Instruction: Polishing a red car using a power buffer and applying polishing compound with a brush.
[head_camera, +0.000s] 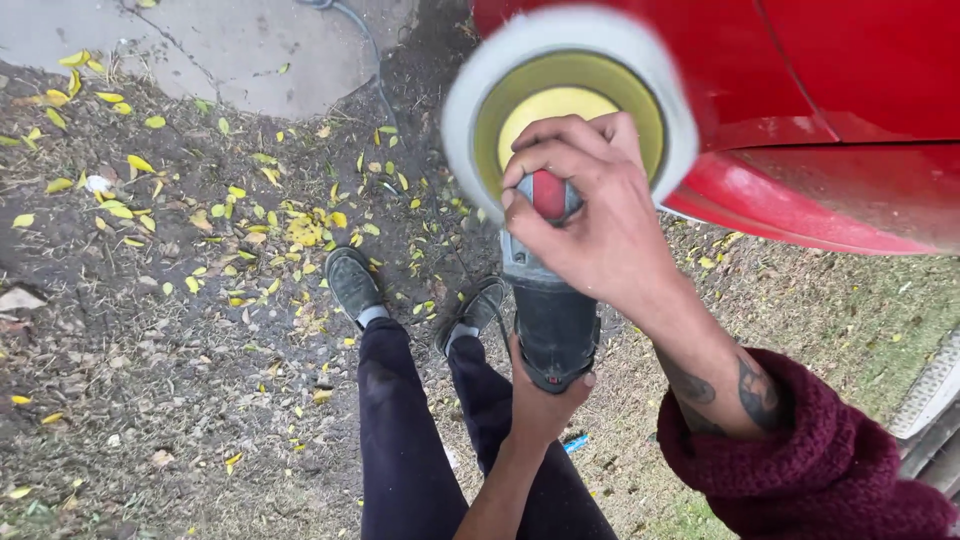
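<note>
A grey and black power polisher (548, 310) with a red top and a round white and yellow pad (568, 110) is held over the ground. The pad is blurred at its rim, as if spinning, beside the red car body (800, 110). My right hand (590, 215) grips the head of the polisher from above. My left hand (545, 395) holds the rear of its body from below. My right arm shows tattoos and a pushed-up maroon knit sleeve (800, 470).
My legs in dark trousers (400, 440) and dark shoes (352, 283) stand on bare soil strewn with yellow leaves (300, 230). A concrete slab (230, 45) with a grey cable (370, 50) lies at the top left. Grass grows at the right.
</note>
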